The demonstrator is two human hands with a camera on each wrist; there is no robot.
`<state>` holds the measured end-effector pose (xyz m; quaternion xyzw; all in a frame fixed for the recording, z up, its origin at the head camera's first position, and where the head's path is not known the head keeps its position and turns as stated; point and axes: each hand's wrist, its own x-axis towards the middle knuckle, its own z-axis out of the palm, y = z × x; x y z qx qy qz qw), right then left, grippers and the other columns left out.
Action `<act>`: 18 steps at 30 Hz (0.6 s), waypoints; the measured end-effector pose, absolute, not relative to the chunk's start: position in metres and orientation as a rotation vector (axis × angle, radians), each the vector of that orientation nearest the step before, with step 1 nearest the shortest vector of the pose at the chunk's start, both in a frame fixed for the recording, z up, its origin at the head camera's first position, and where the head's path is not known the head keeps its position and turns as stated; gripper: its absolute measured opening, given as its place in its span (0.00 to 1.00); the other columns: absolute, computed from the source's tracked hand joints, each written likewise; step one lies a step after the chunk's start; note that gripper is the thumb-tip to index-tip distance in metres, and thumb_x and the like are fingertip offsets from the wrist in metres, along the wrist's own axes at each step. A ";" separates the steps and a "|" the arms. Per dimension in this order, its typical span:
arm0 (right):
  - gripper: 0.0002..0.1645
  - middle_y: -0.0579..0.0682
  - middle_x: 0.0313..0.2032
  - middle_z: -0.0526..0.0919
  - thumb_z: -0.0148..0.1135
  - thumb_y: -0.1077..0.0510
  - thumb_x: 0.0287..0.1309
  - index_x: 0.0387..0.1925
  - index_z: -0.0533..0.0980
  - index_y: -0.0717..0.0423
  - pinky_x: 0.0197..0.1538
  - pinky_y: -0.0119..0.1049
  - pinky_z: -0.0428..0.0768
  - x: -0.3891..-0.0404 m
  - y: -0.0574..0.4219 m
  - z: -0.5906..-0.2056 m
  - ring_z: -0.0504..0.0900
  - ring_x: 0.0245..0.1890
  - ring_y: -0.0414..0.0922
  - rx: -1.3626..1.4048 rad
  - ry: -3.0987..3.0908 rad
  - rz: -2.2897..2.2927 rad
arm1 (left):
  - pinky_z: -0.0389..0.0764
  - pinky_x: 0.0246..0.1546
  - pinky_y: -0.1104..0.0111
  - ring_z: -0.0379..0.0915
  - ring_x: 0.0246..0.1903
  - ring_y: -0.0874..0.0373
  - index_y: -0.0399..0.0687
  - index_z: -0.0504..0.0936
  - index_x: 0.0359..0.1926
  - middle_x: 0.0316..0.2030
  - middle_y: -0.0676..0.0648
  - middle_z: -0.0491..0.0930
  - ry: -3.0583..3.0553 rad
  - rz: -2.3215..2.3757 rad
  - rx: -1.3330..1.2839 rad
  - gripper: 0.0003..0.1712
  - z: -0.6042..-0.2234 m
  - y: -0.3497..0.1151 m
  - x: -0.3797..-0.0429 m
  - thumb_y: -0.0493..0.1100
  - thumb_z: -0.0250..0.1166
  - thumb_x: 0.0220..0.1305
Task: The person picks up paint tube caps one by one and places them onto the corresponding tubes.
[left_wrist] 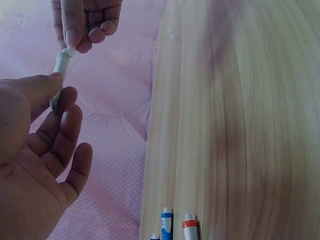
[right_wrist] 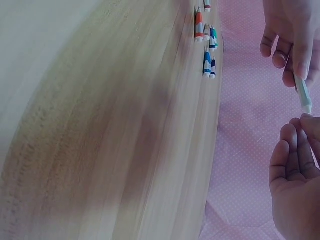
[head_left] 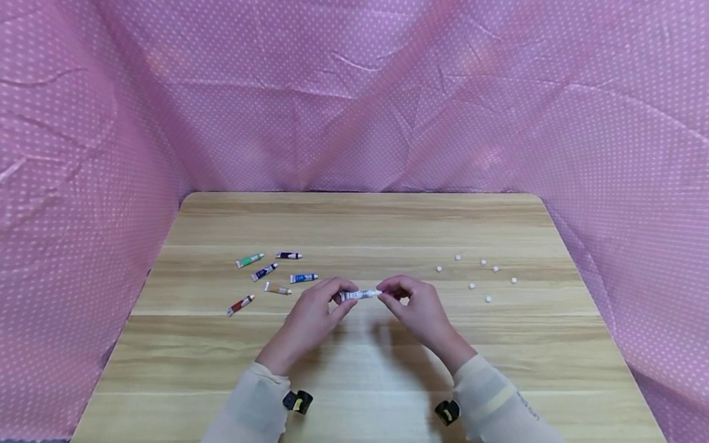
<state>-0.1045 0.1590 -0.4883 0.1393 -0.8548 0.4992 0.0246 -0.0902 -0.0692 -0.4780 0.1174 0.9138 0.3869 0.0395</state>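
Observation:
In the head view, a small pale paint tube (head_left: pixel 359 294) is held level above the table, between both hands. My left hand (head_left: pixel 314 312) pinches its body between thumb and index finger. From the other side, my right hand (head_left: pixel 417 311) pinches the white cap end with thumb and fingertips. The left wrist view shows the tube (left_wrist: pixel 61 67) leaning, its white cap (left_wrist: pixel 70 51) right under the right fingertips. In the right wrist view the right thumb and fingers meet at the tube's white end (right_wrist: pixel 306 108).
Left of the hands lie several paint tubes, among them green (head_left: pixel 250 260), blue (head_left: pixel 303 278), ochre (head_left: pixel 278 288) and red (head_left: pixel 241 305). Several small white caps (head_left: pixel 472 285) are scattered right of the hands. Pink dotted cloth (head_left: pixel 359 140) surrounds the wooden table (head_left: pixel 354 228).

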 end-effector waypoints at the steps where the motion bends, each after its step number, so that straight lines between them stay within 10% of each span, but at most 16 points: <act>1: 0.06 0.50 0.37 0.93 0.76 0.64 0.65 0.42 0.89 0.53 0.37 0.30 0.81 -0.104 0.159 -0.488 0.84 0.36 0.39 0.428 -2.646 1.542 | 0.78 0.44 0.67 0.75 0.44 0.59 0.60 0.86 0.56 0.43 0.58 0.81 2.798 1.186 0.355 0.10 -0.478 -0.069 -0.090 0.50 0.68 0.78; 18: 0.03 0.49 0.39 0.94 0.74 0.60 0.68 0.42 0.89 0.53 0.42 0.31 0.82 -0.105 0.157 -0.488 0.86 0.38 0.40 0.452 -2.645 1.556 | 0.80 0.49 0.63 0.75 0.44 0.60 0.59 0.86 0.56 0.44 0.57 0.82 2.812 1.203 0.360 0.11 -0.479 -0.066 -0.090 0.48 0.70 0.77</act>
